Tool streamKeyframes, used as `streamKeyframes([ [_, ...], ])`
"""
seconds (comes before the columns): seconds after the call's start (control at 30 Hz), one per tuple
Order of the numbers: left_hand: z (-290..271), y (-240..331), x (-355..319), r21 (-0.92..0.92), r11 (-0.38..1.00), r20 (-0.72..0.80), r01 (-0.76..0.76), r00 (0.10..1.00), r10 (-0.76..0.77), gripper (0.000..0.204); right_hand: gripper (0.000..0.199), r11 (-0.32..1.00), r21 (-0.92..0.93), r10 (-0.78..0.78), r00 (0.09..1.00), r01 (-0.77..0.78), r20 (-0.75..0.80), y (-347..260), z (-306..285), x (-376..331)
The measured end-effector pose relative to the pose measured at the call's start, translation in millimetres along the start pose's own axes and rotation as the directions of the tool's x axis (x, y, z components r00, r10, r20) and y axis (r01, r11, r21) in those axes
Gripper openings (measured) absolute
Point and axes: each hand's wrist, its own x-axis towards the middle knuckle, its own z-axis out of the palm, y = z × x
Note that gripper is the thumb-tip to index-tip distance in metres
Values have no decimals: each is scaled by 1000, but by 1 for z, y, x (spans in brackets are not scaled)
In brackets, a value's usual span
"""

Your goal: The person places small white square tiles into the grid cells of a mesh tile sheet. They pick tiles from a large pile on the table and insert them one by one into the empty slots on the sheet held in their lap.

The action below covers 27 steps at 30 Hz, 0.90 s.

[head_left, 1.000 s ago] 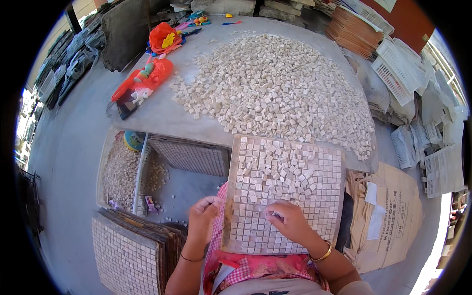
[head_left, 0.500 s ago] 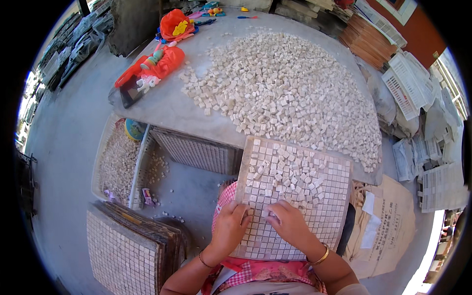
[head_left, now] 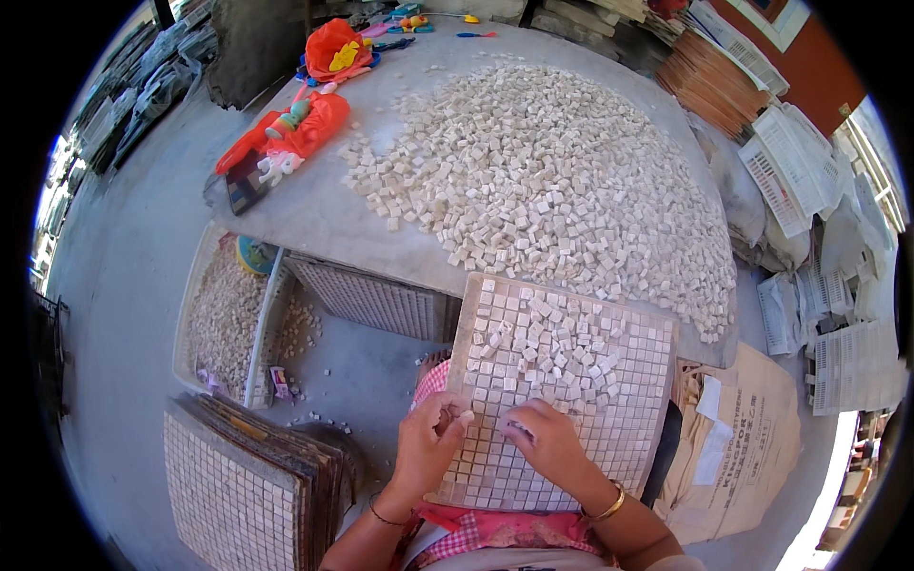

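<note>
A square grid tray point(head_left: 455, 354) rests on my lap, leaning toward the table, its cells largely filled with small white stone tiles. Loose tiles point(head_left: 547, 335) lie heaped over its upper middle. At the tray's left edge my left hand point(head_left: 430, 440) is closed in a pinch, a whitish stone tile point(head_left: 465, 417) at its fingertips. My right hand point(head_left: 549, 443) hovers over the middle of the grid, fingers curled together; whatever is between them is too small to make out.
A large pile of stone tiles point(head_left: 562, 171) spreads over the table point(head_left: 314, 214). Red bags point(head_left: 314, 119) and a phone point(head_left: 248, 190) lie at its left. Below stand a white crate of tiles point(head_left: 181, 333) and stacked grid trays point(head_left: 233, 490). Flattened sacks point(head_left: 752, 457) lie at right.
My left hand has shifted left and down to the tray's edge, its fingertips turned up with a tile showing. My right hand has moved slightly left and lower, fingers still curled.
</note>
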Motion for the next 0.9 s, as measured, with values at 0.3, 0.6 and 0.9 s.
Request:
streamKeyframes([
  [0.3,-32,-25,10,-962,222,116,157,976,-184,12,22,989,-145,-8,996,20,86,-6,16,26],
  [0.6,-22,-23,20,-431,902,-41,-12,999,-6,8,18,995,1,100,993,-100,61,-13,-11,40],
  [0.9,-5,-10,41,-8,967,-134,-254,959,251,9,17,994,-92,57,998,-59,-21,-2,-31,45],
])
